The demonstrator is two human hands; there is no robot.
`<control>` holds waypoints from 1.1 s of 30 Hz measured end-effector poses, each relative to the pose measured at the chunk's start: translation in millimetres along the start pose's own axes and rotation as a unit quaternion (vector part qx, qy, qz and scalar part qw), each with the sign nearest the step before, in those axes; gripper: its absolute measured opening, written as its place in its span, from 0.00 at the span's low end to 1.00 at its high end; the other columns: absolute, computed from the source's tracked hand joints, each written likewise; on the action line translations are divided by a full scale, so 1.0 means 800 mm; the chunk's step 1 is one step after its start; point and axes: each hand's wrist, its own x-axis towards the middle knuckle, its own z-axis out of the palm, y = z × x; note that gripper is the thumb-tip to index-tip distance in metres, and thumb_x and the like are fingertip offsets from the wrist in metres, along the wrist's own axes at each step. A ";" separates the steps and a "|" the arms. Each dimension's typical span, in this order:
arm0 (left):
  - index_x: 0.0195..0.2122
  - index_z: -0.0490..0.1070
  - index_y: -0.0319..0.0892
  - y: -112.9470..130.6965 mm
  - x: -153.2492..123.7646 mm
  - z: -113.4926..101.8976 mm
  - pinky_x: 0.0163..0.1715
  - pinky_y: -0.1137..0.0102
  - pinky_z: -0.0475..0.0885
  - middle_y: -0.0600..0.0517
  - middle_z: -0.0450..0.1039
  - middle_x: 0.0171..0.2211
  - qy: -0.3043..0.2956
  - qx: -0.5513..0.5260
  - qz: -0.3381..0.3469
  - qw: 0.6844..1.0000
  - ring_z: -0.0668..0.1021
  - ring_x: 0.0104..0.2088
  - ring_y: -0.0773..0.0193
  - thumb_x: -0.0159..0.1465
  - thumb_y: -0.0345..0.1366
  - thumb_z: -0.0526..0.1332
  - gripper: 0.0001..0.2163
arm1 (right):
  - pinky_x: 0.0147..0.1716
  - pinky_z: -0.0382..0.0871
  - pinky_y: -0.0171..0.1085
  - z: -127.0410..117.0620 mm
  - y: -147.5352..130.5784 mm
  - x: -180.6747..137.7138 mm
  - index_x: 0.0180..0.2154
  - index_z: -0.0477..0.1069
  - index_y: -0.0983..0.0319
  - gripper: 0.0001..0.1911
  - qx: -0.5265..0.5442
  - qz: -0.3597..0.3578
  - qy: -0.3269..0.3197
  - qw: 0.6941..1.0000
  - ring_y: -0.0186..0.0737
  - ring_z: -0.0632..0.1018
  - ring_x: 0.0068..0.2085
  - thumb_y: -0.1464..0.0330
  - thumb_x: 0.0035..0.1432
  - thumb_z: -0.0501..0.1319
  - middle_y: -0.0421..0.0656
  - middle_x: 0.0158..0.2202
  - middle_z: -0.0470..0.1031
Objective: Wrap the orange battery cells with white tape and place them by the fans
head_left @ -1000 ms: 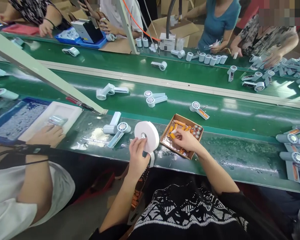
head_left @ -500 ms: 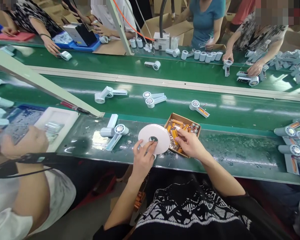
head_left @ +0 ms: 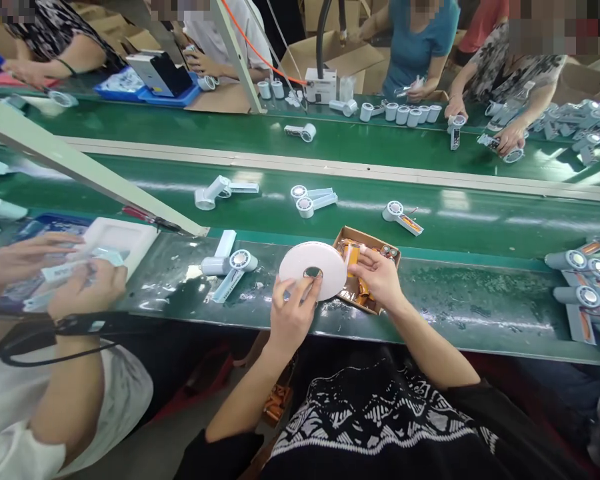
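My left hand (head_left: 295,310) grips a white roll of tape (head_left: 300,260) by its near side, with fingertips at the centre hole. Pinched in my right hand (head_left: 380,277) is an orange battery (head_left: 353,259), held upright over the box beside the roll's right edge. Below it, the small cardboard box (head_left: 344,231) contains several more orange batteries (head_left: 364,293). To the left of the roll lie light-blue handheld fans (head_left: 241,261) with their handles pointing different ways.
Beyond the bench, a green conveyor belt (head_left: 260,217) carries several fan bodies (head_left: 305,205). More fans (head_left: 587,297) are piled at right. At left, a co-worker's hands (head_left: 87,287) work beside a white foam tray (head_left: 143,233). A slanted metal post (head_left: 95,173) crosses there.
My right hand has lifted the orange battery up from the box toward the roll. The tape roll has shifted slightly right with my left hand. The left co-worker's hands have moved together.
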 end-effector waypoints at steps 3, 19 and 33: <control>0.64 0.74 0.44 0.022 0.005 0.016 0.68 0.42 0.60 0.43 0.78 0.45 0.041 -0.016 -0.021 0.999 0.71 0.52 0.47 0.67 0.38 0.70 0.24 | 0.62 0.76 0.51 0.029 0.024 -0.014 0.51 0.74 0.55 0.30 0.171 -0.066 0.138 0.973 0.49 0.82 0.58 0.59 0.48 0.79 0.46 0.55 0.83; 0.60 0.74 0.44 -0.053 -0.115 0.015 0.61 0.45 0.68 0.43 0.76 0.45 -0.063 -0.054 -0.090 0.992 0.75 0.51 0.45 0.66 0.41 0.68 0.22 | 0.42 0.84 0.34 -0.147 -0.102 0.026 0.55 0.71 0.48 0.33 0.096 -0.186 0.112 0.971 0.41 0.86 0.48 0.68 0.50 0.79 0.38 0.48 0.85; 0.55 0.78 0.40 -0.102 0.234 0.214 0.60 0.51 0.73 0.37 0.72 0.61 -0.292 -0.020 -0.014 0.956 0.71 0.61 0.42 0.72 0.36 0.59 0.14 | 0.48 0.84 0.62 -0.195 -0.048 -0.068 0.39 0.68 0.51 0.24 0.056 -0.195 0.208 0.957 0.57 0.85 0.53 0.66 0.49 0.80 0.36 0.41 0.84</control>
